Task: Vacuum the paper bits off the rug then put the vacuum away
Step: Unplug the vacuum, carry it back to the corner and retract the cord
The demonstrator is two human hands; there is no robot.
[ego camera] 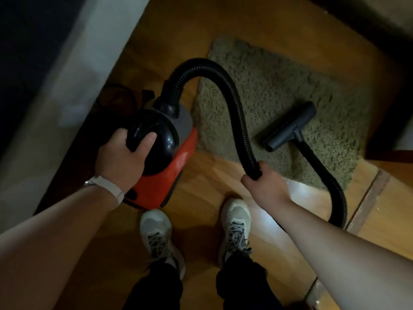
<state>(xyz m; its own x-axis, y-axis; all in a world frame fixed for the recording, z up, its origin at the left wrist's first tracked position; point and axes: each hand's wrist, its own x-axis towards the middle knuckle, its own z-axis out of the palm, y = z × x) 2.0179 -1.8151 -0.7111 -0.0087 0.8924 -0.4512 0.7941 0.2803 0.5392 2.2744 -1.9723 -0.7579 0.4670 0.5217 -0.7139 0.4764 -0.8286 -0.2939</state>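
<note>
Vacuum body: the red and black canister vacuum [176, 159] is seen left of centre, gripped by its black top handle in the left hand [125, 155], fingers curled round it. This is judged a carrying hold; whether it is lifted off the wooden floor [207, 175] cannot be told.
Hose: the black ribbed hose [225, 86] is clasped by the right hand [263, 182], fingers wrapped round it, just right of centre. The arch from the canister's neck is probably held this way so the slack is controlled.
Nozzle: the dark plastic floor nozzle [290, 126] is laid flat on the olive shaggy rug [279, 81], right of centre, its tube trailing toward the lower right.
Paper bits: none can be made out on the pile, though the light is dim.
Stage: vacuuming is judged finished or nearly so, with putting away not yet done.
Around: a pale wall panel [73, 86] fills the upper left, a coiled black cord [118, 95] lies just beyond the canister, and pale trainers [156, 231] are planted at bottom centre.
In the way: the cord could be snagged, and the hose loop at lower right could be trodden on.
</note>
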